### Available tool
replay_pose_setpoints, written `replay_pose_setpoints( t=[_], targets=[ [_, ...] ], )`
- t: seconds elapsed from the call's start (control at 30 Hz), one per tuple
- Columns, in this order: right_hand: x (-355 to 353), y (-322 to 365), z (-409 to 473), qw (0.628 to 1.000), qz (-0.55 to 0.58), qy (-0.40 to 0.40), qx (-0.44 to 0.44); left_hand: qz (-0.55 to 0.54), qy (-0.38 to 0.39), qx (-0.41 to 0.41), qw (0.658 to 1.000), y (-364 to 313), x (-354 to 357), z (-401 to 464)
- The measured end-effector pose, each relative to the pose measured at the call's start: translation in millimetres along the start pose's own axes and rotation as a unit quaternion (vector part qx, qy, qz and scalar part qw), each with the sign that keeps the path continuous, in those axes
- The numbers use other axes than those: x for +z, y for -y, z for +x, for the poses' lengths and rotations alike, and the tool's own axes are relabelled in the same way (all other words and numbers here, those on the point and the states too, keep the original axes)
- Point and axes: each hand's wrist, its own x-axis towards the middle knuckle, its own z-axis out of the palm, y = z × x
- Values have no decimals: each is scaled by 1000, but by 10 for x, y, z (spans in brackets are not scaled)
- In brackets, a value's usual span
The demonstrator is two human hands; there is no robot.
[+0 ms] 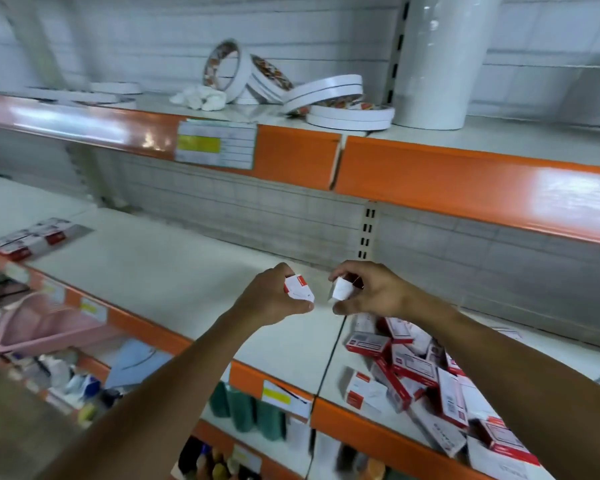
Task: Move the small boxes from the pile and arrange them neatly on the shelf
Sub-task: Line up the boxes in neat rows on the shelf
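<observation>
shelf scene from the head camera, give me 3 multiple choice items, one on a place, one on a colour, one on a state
1. Where does the pile of small boxes lie?
A. on the top shelf beside the tape rolls
B. on the middle shelf, at the right, below the right hand
C. in the pink basket

2. What colour is the front strip of the shelves?
A. orange
B. blue
C. green

3. What is the left hand doing?
A. resting flat on the shelf
B. hanging with nothing in it
C. holding a small box in its fingers

Answers:
1. B: the red and white boxes lie heaped on the middle shelf's right part, under the right hand.
2. A: each shelf edge shows an orange strip.
3. C: a red and white box sits between thumb and fingers.
</observation>
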Motion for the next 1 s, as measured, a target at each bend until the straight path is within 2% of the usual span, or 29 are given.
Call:
replay_pose_setpoints(
  t=[0.27, 0.4, 0.53, 0.7, 0.87, 1.0],
  targets=[
    [649, 582, 480, 997, -12, 71, -20, 29, -63, -63, 996, 651, -641, -412],
    [1059, 967, 757, 997, 9, 72, -34, 34, -103, -101, 989, 1036, -1053, -684],
    [1529, 1438, 1020, 988, 122, 99, 2, 36, -138, -131, 981, 1468, -1512, -971],
    [2083, 2046, 1284, 948, 269, 167, 36, 37, -171, -171, 970, 2066, -2082, -1302],
    [2621, 2579, 1617, 926, 333, 169, 58, 44, -188, -195, 962, 2594, -2605, -1581],
    [2934, 2951, 1872, 928, 321, 180, 58, 60, -195, -203, 958, 2949, -2973, -1750]
  ],
)
